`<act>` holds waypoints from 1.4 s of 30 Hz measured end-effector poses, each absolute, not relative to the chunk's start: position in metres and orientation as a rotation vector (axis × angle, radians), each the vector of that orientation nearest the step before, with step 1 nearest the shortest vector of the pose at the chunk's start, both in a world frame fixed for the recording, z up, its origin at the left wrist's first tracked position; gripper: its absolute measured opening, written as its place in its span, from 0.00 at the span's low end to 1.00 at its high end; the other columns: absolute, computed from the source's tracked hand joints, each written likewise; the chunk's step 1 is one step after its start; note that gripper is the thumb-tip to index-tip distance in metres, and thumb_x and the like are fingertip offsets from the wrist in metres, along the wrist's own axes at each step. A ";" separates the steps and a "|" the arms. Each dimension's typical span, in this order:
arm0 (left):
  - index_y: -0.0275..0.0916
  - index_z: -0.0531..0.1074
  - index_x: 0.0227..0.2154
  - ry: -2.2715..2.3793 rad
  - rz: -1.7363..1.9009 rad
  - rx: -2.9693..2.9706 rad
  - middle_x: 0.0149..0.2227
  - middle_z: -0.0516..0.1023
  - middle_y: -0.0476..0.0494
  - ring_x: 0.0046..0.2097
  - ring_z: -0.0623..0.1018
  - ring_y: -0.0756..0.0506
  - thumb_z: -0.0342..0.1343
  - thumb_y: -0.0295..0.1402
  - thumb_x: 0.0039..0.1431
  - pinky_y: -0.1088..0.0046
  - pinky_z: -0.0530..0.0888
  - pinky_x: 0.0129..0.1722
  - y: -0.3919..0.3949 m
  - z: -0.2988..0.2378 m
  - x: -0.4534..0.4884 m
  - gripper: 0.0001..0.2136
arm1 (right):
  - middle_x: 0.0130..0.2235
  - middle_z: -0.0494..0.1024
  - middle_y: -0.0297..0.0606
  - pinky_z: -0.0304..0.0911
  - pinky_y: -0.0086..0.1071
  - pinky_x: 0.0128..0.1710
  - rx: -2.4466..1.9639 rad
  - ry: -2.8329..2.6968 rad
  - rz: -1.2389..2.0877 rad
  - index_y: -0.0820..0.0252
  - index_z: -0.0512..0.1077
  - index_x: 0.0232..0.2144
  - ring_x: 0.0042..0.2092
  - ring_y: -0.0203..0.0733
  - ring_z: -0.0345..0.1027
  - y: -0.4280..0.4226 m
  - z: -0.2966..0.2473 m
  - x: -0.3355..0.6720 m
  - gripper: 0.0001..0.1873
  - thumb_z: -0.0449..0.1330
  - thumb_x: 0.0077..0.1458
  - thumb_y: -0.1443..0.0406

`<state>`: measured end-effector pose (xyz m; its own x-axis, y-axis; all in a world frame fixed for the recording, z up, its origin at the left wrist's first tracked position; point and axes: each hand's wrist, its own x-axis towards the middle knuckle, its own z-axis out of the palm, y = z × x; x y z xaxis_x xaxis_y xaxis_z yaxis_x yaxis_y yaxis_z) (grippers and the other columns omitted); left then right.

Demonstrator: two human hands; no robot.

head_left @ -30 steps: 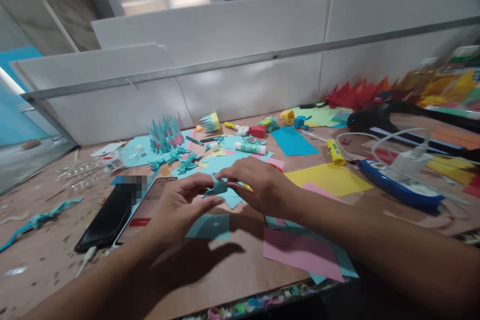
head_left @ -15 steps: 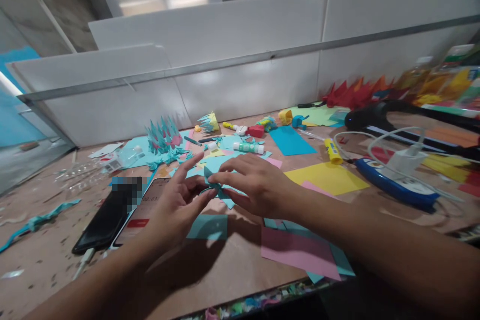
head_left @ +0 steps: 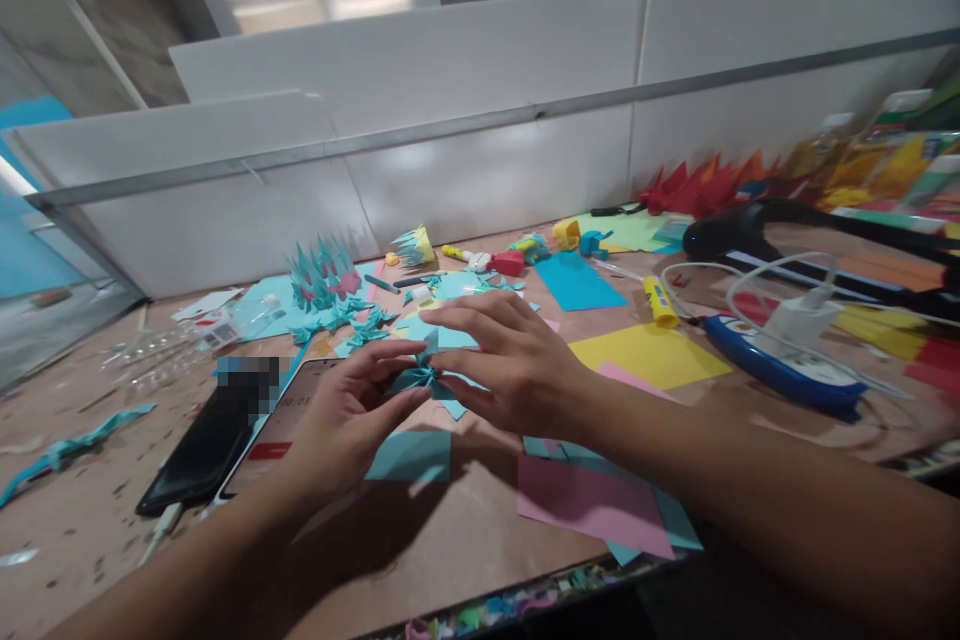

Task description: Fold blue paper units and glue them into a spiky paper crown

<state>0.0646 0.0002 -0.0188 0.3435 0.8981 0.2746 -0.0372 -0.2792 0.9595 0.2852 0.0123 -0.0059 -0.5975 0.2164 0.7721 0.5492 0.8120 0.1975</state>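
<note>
paper piece (head_left: pixel 414 379) looks part-folded, pinched by fingers of left hand (head_left: pixel 349 410) and right hand (head_left: pixel 514 365); i see the spiky cluster (head_left: pixel 321 275) assembled, pink sheet (head_left: pixel 589 500) unfolded.

Your left hand (head_left: pixel 349 415) and your right hand (head_left: pixel 517 365) were both bare. The fingers (head_left: pixel 472 330) of your right hand were long and slim, and the back of this hand looked smooth, with the knuckles only softly marked. Your nails were too small and blurred to describe. Both wrists were narrow and uncovered. Your left forearm (head_left: pixel 217 550) and your right forearm (head_left: pixel 720 475) were also bare as far as they could be seen, and they became wider toward the elbow, with smooth, rounded outlines.
</note>
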 end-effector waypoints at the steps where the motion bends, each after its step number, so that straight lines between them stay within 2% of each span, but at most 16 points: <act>1: 0.42 0.76 0.47 0.814 1.137 1.582 0.46 0.82 0.44 0.49 0.81 0.45 0.68 0.31 0.56 0.70 0.77 0.48 0.000 -0.019 0.064 0.15 | 0.56 0.77 0.44 0.62 0.47 0.55 -0.552 -2.205 -0.546 0.58 0.77 0.39 0.57 0.52 0.66 0.012 -0.006 0.285 0.06 0.60 0.63 0.66; 3: 0.41 0.75 0.47 0.838 1.136 1.608 0.48 0.82 0.42 0.47 0.81 0.43 0.69 0.31 0.54 0.69 0.78 0.45 -0.002 -0.019 0.064 0.17 | 0.54 0.79 0.43 0.62 0.46 0.55 -0.528 -2.201 -0.535 0.58 0.77 0.39 0.56 0.50 0.68 0.013 -0.006 0.284 0.05 0.60 0.63 0.66; 7: 0.40 0.75 0.45 0.872 1.175 1.688 0.45 0.81 0.42 0.44 0.81 0.45 0.70 0.30 0.52 0.71 0.78 0.41 -0.004 -0.020 0.065 0.18 | 0.45 0.83 0.39 0.63 0.42 0.51 -0.486 -2.166 -0.464 0.59 0.76 0.38 0.46 0.45 0.74 0.014 -0.008 0.281 0.04 0.60 0.63 0.66; 11: 0.40 0.75 0.44 0.756 1.231 1.769 0.42 0.81 0.44 0.45 0.80 0.46 0.68 0.28 0.54 0.71 0.78 0.45 -0.004 -0.023 0.065 0.15 | 0.43 0.83 0.39 0.64 0.39 0.48 -0.455 -2.153 -0.405 0.59 0.75 0.37 0.43 0.42 0.75 0.014 -0.009 0.280 0.03 0.60 0.62 0.67; 16: 0.45 0.74 0.47 0.760 1.377 1.888 0.45 0.79 0.46 0.47 0.79 0.47 0.70 0.26 0.52 0.72 0.75 0.50 -0.004 -0.027 0.059 0.20 | 0.43 0.83 0.39 0.64 0.40 0.48 -0.439 -2.159 -0.472 0.59 0.75 0.38 0.43 0.43 0.75 0.013 -0.001 0.284 0.03 0.60 0.62 0.67; 23: 0.41 0.78 0.36 0.875 1.525 2.063 0.34 0.81 0.48 0.36 0.79 0.48 0.63 0.27 0.60 0.74 0.76 0.39 -0.001 -0.023 0.052 0.03 | 0.45 0.83 0.40 0.64 0.41 0.47 -0.468 -2.131 -0.477 0.57 0.74 0.39 0.44 0.44 0.74 0.017 0.004 0.294 0.03 0.62 0.61 0.67; 28: 0.42 0.79 0.36 1.033 1.499 2.152 0.34 0.83 0.48 0.34 0.80 0.48 0.62 0.31 0.61 0.73 0.76 0.39 0.002 -0.023 0.051 0.02 | 0.47 0.82 0.42 0.65 0.42 0.48 -0.466 -2.140 -0.419 0.57 0.74 0.39 0.46 0.46 0.73 0.017 0.002 0.294 0.04 0.61 0.60 0.68; 32: 0.44 0.77 0.36 1.110 1.524 2.320 0.33 0.83 0.49 0.33 0.80 0.48 0.61 0.31 0.62 0.72 0.75 0.38 0.000 -0.024 0.049 0.02 | 0.50 0.80 0.45 0.64 0.45 0.54 -0.514 -2.144 -0.189 0.58 0.72 0.41 0.53 0.48 0.72 0.012 0.000 0.291 0.06 0.60 0.60 0.67; 37: 0.44 0.76 0.36 1.109 1.585 2.376 0.33 0.83 0.51 0.32 0.80 0.49 0.61 0.28 0.61 0.74 0.74 0.37 -0.002 -0.026 0.048 0.04 | 0.52 0.76 0.47 0.66 0.43 0.52 -0.583 -2.126 0.361 0.59 0.68 0.48 0.54 0.47 0.71 0.008 -0.007 0.288 0.14 0.58 0.60 0.66; 42: 0.43 0.76 0.36 0.975 1.631 2.432 0.31 0.81 0.51 0.31 0.78 0.50 0.60 0.24 0.59 0.75 0.73 0.35 0.002 -0.029 0.046 0.06 | 0.58 0.71 0.46 0.61 0.49 0.58 -0.653 -2.139 0.688 0.55 0.65 0.51 0.60 0.51 0.65 0.006 -0.005 0.290 0.19 0.61 0.60 0.58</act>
<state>0.0464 0.0015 -0.0286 0.2426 0.5270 0.8145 0.4681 -0.7990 0.3775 0.2901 0.0060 -0.0051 -0.5634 0.6436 0.5180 0.2213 0.7217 -0.6559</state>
